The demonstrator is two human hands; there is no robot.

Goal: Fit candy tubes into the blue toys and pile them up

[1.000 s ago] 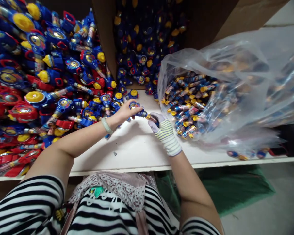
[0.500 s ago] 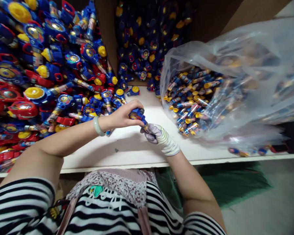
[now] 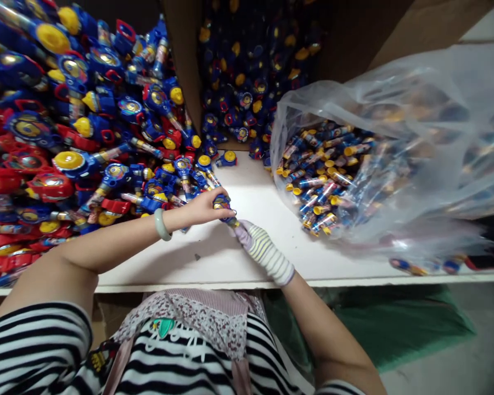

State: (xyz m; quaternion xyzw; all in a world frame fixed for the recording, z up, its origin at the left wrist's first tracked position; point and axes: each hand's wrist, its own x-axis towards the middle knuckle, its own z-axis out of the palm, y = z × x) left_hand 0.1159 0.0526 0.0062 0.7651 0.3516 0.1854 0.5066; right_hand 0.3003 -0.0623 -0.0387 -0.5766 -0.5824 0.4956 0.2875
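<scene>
My left hand, bare with a pale bangle at the wrist, is closed around the blue head of a small toy just above the white table. My right hand wears a striped glove and is closed on the tube end of the same toy, right next to the left hand. The tube itself is mostly hidden inside the glove. Both hands meet at the edge of the toy pile.
A large heap of blue, red and yellow toys fills the left. A cardboard box of blue toy heads stands behind. A clear plastic bag of yellow-capped tubes lies on the right. Green cloth lies below the table edge.
Both hands have moved left and nearer to me with the toy. The tube that showed between them a second ago is now hidden in the gloved hand.
</scene>
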